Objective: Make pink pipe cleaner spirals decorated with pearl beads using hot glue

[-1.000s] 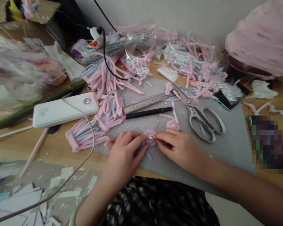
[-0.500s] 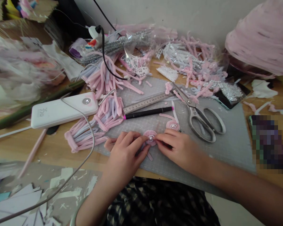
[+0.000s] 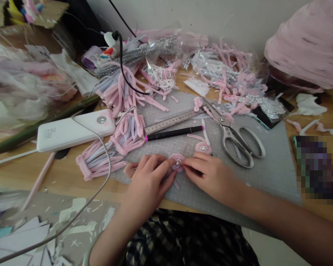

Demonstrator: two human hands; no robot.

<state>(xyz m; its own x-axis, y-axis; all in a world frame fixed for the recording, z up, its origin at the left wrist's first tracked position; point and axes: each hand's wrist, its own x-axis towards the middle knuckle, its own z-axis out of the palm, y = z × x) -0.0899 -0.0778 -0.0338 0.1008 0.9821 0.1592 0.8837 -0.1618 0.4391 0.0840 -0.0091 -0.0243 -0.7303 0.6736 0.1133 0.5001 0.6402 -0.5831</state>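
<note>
Between my two hands is a round pink fuzzy flower [image 3: 178, 157] with white pearl beads at its centre. My left hand [image 3: 151, 177] pinches its left side with thumb and finger. From the other side my right hand [image 3: 211, 173] pinches at the flower's right edge, close to the beads. A pale strip [image 3: 177, 184] hangs just below it. A second pink flower with pearl beads [image 3: 203, 148] lies right behind my right hand. Both hands are over the grey cutting mat [image 3: 269, 162]. Fingertip details are partly hidden.
Scissors [image 3: 233, 138], a black marker [image 3: 174, 133] and a steel ruler [image 3: 172, 122] lie on the mat. A white power bank [image 3: 74, 130] with a cable is on the left. Pink pipe cleaners [image 3: 122, 88] and a bag of beads [image 3: 197, 87] lie behind.
Both hands stay almost in place at the pink flower, with only slight finger movement. The things around them have not moved.
</note>
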